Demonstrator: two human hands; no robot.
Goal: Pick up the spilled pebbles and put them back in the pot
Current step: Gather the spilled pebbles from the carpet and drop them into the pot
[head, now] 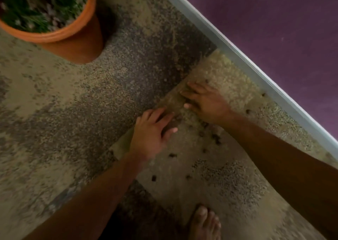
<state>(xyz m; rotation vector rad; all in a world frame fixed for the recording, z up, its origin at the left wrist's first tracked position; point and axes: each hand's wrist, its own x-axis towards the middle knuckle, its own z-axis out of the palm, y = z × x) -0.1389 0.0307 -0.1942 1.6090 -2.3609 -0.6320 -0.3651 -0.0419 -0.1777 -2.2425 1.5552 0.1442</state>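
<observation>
No writing anywhere. Orange pot (73, 38) upright at the top left, full of green plant (36, 5) and pale stones. Left hand (150, 135) flat on the speckled floor (64, 111), fingers spread, over dark pebbles (216, 138). More scattered just right, none lined up. Right hand (206, 102) spread flat too. Bare foot (204, 223) below.

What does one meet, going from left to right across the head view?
Orange pot with its plant → left hand → right hand → pale ledge → purple wall.
</observation>
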